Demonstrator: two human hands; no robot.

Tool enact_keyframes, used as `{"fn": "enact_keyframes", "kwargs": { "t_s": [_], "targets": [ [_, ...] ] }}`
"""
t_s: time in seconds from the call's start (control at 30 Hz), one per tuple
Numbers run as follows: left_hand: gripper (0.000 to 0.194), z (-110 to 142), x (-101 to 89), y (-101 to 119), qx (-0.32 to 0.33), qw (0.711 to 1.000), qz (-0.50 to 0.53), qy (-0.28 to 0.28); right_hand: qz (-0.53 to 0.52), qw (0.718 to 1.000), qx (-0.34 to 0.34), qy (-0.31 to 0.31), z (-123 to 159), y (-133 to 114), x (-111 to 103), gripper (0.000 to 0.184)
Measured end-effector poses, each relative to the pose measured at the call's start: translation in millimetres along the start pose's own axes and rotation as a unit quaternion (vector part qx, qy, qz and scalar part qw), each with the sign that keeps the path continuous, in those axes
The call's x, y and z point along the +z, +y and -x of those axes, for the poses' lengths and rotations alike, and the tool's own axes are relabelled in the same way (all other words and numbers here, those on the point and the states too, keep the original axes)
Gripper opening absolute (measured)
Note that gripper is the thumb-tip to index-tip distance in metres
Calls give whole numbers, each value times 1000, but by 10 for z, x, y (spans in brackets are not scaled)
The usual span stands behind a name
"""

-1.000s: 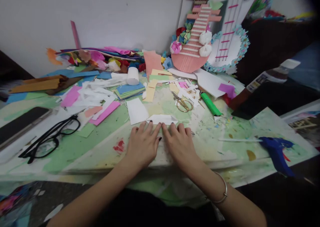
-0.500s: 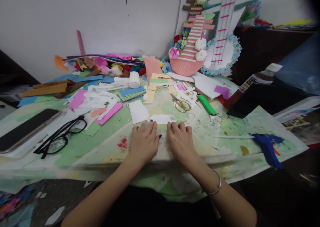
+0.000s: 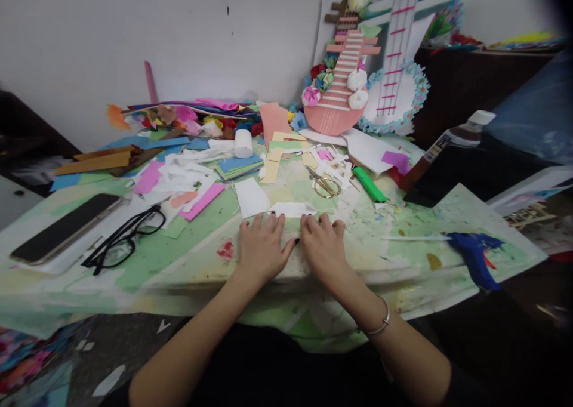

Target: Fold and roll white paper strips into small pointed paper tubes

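Observation:
A narrow folded strip of white paper [image 3: 293, 209] lies flat on the table in front of both hands. My left hand [image 3: 264, 249] rests palm down, fingers stretched toward the strip's near edge and thumb spread to the right. Beside it, my right hand [image 3: 323, 246] has its fingers slightly bent, tips at the same edge; its thumb is mostly hidden. Neither hand grips the paper. A white paper rectangle [image 3: 251, 198] lies just left of the strip. Gold-handled scissors [image 3: 326, 185] and a green cutter-like tool [image 3: 369, 185] lie beyond my right hand.
Black glasses [image 3: 120, 243] and a phone [image 3: 67, 225] lie at left. A blue glue gun [image 3: 477, 255] sits at the right edge, near a brown bottle [image 3: 447, 147]. Paper scraps [image 3: 188, 171] and a pink paper instrument [image 3: 333, 117] stand toward the wall.
The camera view has shifted slightly. My left thumb has spread a little farther toward my right hand. Both hands stay at the near edge of the paper strip.

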State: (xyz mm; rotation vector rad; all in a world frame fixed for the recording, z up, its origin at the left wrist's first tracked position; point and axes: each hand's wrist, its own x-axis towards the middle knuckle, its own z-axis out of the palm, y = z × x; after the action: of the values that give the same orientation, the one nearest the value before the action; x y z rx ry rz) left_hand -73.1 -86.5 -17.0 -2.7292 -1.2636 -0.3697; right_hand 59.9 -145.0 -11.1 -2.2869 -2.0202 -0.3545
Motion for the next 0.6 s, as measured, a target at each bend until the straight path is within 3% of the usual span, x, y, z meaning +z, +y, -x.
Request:
{"fn": "enact_keyframes", "kwargs": {
  "t_s": [0.6],
  "targets": [
    [56,17,-13,19,-12,1000,-17,18,-31,999,23,31,28,16,51,34]
  ]
}}
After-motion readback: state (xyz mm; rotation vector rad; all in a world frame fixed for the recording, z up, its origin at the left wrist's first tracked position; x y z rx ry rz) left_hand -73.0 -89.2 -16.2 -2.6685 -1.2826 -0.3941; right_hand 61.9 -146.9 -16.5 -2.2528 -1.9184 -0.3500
